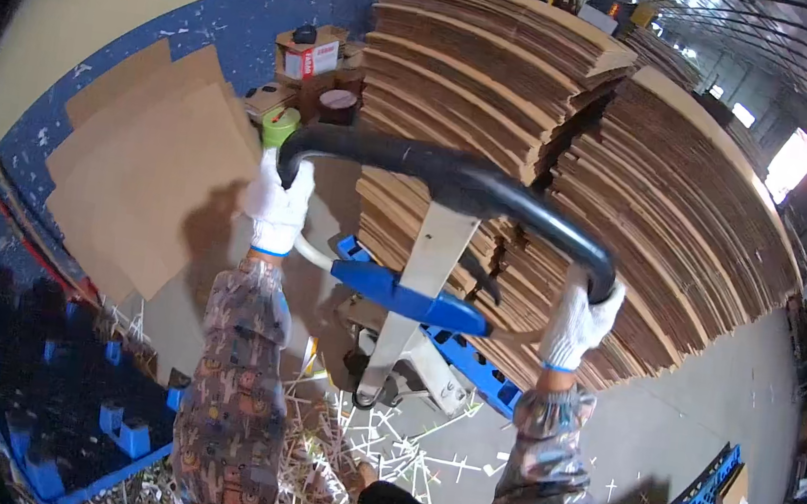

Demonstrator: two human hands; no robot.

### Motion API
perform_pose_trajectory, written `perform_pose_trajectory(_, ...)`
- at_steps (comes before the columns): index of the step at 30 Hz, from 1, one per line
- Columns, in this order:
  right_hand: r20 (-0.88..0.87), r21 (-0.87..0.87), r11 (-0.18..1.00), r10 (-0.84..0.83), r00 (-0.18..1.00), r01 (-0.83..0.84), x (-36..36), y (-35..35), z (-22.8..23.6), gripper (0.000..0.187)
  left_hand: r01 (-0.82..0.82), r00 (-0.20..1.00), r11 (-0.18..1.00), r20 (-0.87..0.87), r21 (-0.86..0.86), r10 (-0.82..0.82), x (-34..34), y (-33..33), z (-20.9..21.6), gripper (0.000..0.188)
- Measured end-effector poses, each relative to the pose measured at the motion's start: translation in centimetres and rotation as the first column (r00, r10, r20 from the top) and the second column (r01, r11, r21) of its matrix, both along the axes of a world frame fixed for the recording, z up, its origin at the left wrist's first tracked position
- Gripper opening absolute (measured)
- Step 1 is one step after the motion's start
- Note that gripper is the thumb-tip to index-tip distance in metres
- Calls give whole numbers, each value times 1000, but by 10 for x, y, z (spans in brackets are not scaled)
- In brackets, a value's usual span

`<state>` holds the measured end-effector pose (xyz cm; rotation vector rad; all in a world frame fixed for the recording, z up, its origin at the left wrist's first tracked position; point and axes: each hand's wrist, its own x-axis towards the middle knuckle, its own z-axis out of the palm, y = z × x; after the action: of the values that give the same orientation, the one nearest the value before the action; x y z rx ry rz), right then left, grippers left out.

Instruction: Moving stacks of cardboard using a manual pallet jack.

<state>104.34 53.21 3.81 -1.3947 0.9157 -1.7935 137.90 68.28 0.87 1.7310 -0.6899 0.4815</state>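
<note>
Towering beyond and between the two hands, stacked cardboard sheets (466,68) rise in brown, ragged-edged piles, one reaching well out past the right hand. Left of the left hand, loose cardboard panels (138,159) lean against a wall (327,11) painted blue below and cream above. Lower left of that same hand lies a blue plastic pallet (134,438), its middle in deep shadow

Spanning the gap from hand to hand is a looped pallet-jack handle (434,163): a thick black upper bar bending down at both ends, a blue sleeve (398,295) around the lower crossbar, cream lengths showing either side of it, and a flat, pale stem (432,246) slanting down and leftward from the middle

White knit gloves cover both hands. The left hand (277,211) is closed around the left bend, the right hand (578,324) around the right one, fingers partly hidden. Just beyond the left hand stands a lime-green tub (281,126); below and between the hands, thin white scraps (400,448) litter the floor
</note>
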Motion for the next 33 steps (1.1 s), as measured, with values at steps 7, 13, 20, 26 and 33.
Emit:
perform_pose_trajectory(7,-53,109,994,-27,998,33,14,16,-8,21,147,989,981,-3,-129,-149,68,-102,-25,47)
perform_pose_trajectory(13,-40,27,987,-159,986,160,35,8,-18,26,212,977,975,1,-73,-212,80,-197,-32,46)
perform_pose_trajectory(20,-101,71,897,-429,897,437,46,-44,-5,23,381,902,901,-129,-209,-412,65,-351,-22,46)
perform_pose_trajectory(26,-18,-31,863,-505,863,504,65,-29,-23,20,523,841,853,-169,10,-514,36,-384,-8,50)
perform_pose_trajectory(33,17,-8,742,-671,742,671,76,8,-28,30,593,795,795,-62,-129,-603,-39,-420,-28,38)
